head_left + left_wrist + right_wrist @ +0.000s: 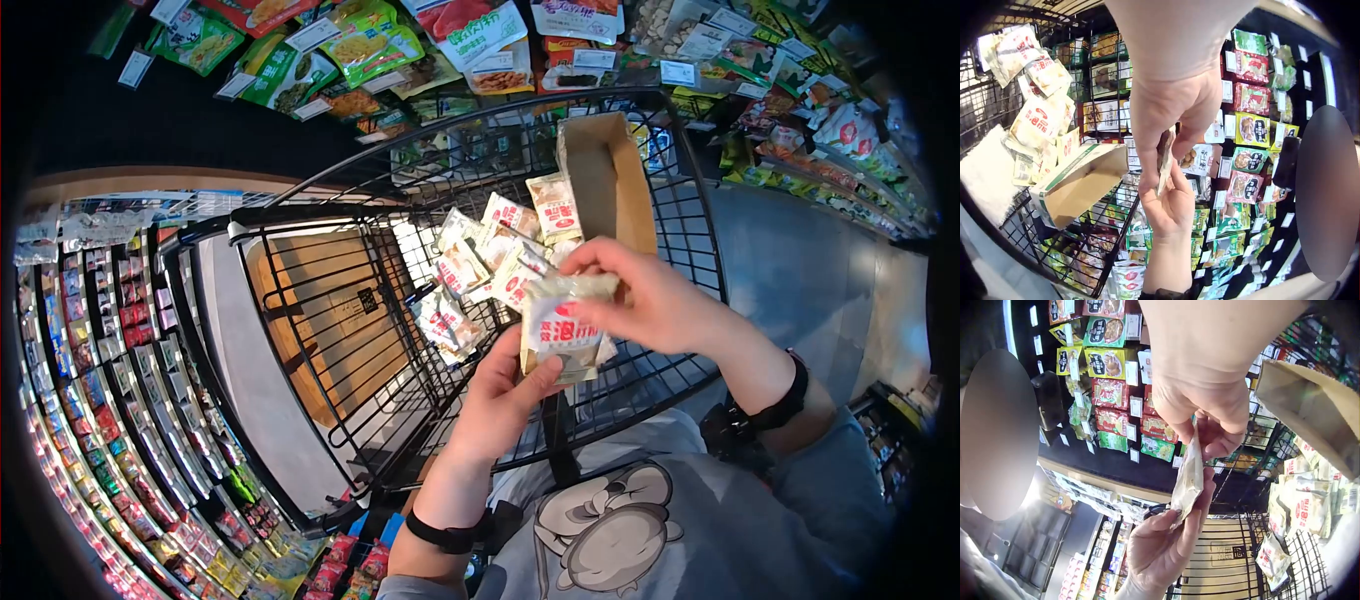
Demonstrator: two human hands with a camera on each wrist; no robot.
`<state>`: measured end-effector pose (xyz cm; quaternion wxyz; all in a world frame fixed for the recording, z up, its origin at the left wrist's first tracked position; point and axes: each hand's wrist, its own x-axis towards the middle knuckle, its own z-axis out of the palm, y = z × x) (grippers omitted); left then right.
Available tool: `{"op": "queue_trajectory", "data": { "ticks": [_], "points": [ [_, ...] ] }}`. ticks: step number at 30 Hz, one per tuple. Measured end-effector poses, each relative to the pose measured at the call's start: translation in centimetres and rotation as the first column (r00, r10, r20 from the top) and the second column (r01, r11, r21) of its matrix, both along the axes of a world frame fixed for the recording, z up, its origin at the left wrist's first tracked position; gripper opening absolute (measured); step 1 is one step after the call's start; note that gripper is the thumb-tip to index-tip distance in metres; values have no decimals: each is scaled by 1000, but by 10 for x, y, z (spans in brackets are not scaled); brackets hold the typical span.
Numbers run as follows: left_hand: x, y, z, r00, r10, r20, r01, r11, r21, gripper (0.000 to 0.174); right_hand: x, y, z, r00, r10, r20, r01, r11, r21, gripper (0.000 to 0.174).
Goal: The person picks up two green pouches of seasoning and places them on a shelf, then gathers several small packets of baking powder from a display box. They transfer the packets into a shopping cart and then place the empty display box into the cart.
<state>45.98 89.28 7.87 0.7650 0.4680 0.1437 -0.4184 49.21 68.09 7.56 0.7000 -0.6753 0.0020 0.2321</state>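
Note:
One cream packet (562,330) with red lettering is held between both hands above the cart. My left hand (507,395) pinches its lower edge, thumb on the front face. My right hand (640,300) grips the top edge with thumb and fingers. Seen edge-on, the packet (1190,478) spans from the right hand (1204,403) to the left hand (1163,550). Several similar packets (460,268) lie loosely piled in the black wire cart (340,330), to the left of an open cardboard box (612,185).
Shelves of colourful snack bags (370,45) with price tags run across the top. Racks of small packs (100,400) stand at the left. Beyond the cart's wire side lies a brown wooden panel (325,310). Grey floor (790,270) shows at the right.

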Motion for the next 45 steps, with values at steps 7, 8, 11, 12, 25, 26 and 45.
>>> {"op": "queue_trajectory", "data": {
  "ticks": [7, 8, 11, 12, 25, 26, 45],
  "points": [
    [1, -36, -35, 930, -217, 297, 141, 956, 258, 45, 15, -35, 21, 915, 358, 186, -146, 724, -674, 20],
    [4, -41, -34, 910, -236, 340, 88, 913, 399, 46, 21, -41, 18, 901, 380, 210, -79, 619, -782, 15],
    [13, -42, -43, 875, -354, 330, 176, 868, 465, 44, 41, -51, -8, 868, 425, 256, 42, 452, -891, 13],
    [15, -43, -44, 850, -432, 302, 249, 834, 492, 40, 49, -51, -23, 850, 449, 273, 68, 422, -904, 13],
    [5, -35, -49, 917, -326, 231, 209, 884, 418, 32, 119, -46, -99, 800, 558, 218, 135, 187, -973, 15],
    [5, -34, -50, 919, -321, 231, 204, 885, 417, 32, 120, -47, -98, 803, 554, 220, 146, 175, -974, 15],
    [10, 14, -117, 941, 123, -315, 45, 878, 476, 53, 42, 73, -120, 929, 362, -73, -273, 540, -796, 20]
  ]
}}
